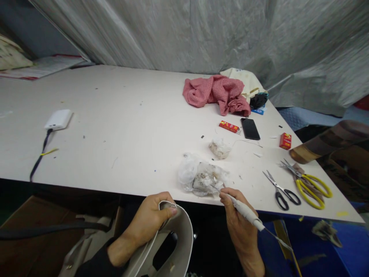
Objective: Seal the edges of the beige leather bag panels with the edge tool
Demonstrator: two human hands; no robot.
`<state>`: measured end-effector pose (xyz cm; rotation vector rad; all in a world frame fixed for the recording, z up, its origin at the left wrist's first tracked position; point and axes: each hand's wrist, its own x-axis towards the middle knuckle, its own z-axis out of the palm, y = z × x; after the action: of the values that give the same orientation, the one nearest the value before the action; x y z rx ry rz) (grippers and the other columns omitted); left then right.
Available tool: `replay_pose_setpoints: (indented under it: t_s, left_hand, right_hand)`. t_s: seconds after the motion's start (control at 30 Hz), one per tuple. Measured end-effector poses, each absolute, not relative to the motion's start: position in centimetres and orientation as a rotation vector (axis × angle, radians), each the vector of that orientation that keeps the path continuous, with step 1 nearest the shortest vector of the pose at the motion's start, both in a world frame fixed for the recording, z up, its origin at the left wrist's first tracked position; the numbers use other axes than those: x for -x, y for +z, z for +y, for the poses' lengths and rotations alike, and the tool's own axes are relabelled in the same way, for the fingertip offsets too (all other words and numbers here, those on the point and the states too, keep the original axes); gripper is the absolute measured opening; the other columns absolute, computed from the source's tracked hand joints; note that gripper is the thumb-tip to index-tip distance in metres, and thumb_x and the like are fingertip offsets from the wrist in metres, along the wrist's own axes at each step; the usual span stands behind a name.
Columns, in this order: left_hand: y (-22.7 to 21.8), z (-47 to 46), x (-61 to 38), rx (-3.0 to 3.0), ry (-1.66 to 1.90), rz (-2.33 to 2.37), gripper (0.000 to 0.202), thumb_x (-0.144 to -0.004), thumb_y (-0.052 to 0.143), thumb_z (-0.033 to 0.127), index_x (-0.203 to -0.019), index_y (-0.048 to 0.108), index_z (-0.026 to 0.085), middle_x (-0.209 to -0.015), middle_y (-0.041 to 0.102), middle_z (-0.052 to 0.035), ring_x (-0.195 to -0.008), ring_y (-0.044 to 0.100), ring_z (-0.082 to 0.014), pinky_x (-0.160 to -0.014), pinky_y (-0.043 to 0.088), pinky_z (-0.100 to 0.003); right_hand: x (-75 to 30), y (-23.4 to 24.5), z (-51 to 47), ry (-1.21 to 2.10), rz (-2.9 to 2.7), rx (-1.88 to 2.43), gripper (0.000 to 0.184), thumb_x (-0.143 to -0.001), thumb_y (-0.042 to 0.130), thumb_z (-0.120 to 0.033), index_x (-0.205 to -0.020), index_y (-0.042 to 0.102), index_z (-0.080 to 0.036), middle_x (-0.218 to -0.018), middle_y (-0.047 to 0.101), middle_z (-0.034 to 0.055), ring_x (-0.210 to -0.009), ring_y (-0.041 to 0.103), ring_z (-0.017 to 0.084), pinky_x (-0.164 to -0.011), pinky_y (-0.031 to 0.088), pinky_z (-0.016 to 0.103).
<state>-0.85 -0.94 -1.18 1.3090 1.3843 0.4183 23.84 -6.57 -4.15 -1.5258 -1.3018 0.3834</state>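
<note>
The left hand point(148, 218) pinches the rim of a pale curved piece point(184, 238), just off the near edge of the counter point(127, 127); the right hand point(241, 225) grips a white-wrapped tool point(246, 212) — its tip at a stained lump point(203, 179) in crumpled plastic point(185, 172).

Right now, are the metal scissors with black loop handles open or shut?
Slightly open: the black-handled metal scissors lie with their blade tips apart.
</note>
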Motion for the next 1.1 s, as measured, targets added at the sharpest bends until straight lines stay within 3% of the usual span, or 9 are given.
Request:
replay_pose_setpoints:
  t_s: [0.43,0.63,0.9,1.1]
  left_hand:
    - [-1.2,-1.4,-1.2,-1.208,0.345,1.343,0.013,-0.070,0.073,0.029,-0.072,0.069,0.016,-0.054,0.057,0.0052,-0.052,0.047,-0.0122,-0.052,0.034,-0.024]
    - [-1.2,-1.5,-1.3,-1.140,0.320,1.317,0.011,-0.067,0.074,0.025,-0.071,0.068,0.016,-0.054,0.058,0.0046,-0.052,0.047,-0.0117,-0.051,0.033,-0.024]
    - [-1.1,-1.9,-1.5,-1.158,0.324,1.245,0.011,-0.069,0.076,0.025,-0.070,0.070,0.016,-0.055,0.055,0.0051,-0.054,0.043,-0.0108,-0.053,0.032,-0.023]
    - [-0.7,-2.2,-1.3,-1.189,0.295,1.238,0.013,-0.068,0.076,0.026,-0.071,0.070,0.016,-0.057,0.057,0.0040,-0.056,0.045,-0.0123,-0.054,0.033,-0.025]
  right_hand:
    - [-23.9,-4.1,-5.3,0.214,-1.567,1.578,0.026,-0.106,0.057,-0.041,-0.098,0.070,-0.020,-0.085,0.073,0.0018,-0.077,0.070,0.018,-0.072,0.051,0.029]
    - [-23.9,-3.6,-6.1,0.264,-1.434,1.542,0.019,-0.105,0.060,-0.037,-0.097,0.069,-0.022,-0.086,0.071,0.0005,-0.079,0.068,0.017,-0.075,0.052,0.027]
    - [-20.6,-3.6,-8.0,0.860,-1.257,1.359,0.029,-0.106,0.055,-0.039,-0.087,0.069,-0.022,-0.068,0.066,-0.0017,-0.064,0.065,0.015,-0.062,0.052,0.023]
    - [-20.4,-4.5,-8.1,1.018,-1.215,1.383,0.036,-0.105,0.055,-0.044,-0.082,0.068,-0.020,-0.067,0.064,-0.0007,-0.065,0.063,0.015,-0.063,0.051,0.024]
